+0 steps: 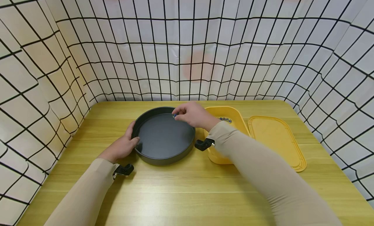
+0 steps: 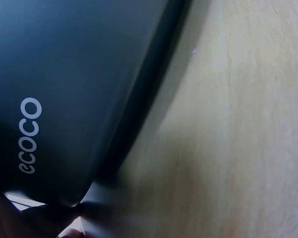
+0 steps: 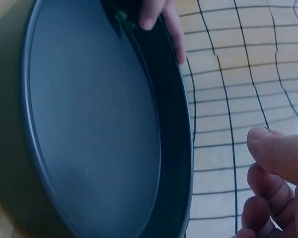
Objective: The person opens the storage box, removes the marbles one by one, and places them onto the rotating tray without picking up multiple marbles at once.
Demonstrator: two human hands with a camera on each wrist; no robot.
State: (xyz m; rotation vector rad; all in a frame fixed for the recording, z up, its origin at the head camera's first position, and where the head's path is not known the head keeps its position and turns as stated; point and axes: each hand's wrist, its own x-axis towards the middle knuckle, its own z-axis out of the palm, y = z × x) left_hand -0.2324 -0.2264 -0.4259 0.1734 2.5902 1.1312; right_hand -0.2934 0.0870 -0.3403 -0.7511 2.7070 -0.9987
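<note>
A round dark grey pan (image 1: 163, 135) with a raised rim lies on the table. My left hand (image 1: 122, 143) grips its left rim, thumb over the inside and fingers along the outside. Above the pan's far right edge, my right hand (image 1: 193, 115) pinches a small blue marble (image 1: 175, 115) between thumb and fingers. In the right wrist view the fingertips (image 3: 260, 144) show, but the marble is hidden. Small greenish glassy spots (image 3: 121, 17) appear inside the pan by the left thumb there; what they are I cannot tell. Pale "ecoco" lettering (image 2: 29, 134) marks the pan's surface.
Right of the pan stands a yellow plastic bin (image 1: 217, 158), partly covered by my right forearm, with several blue marbles (image 1: 225, 119) in it. A yellow lid (image 1: 271, 135) lies beyond it on the wooden table (image 1: 163, 193). White black-grid sheeting (image 1: 187, 51) surrounds the table.
</note>
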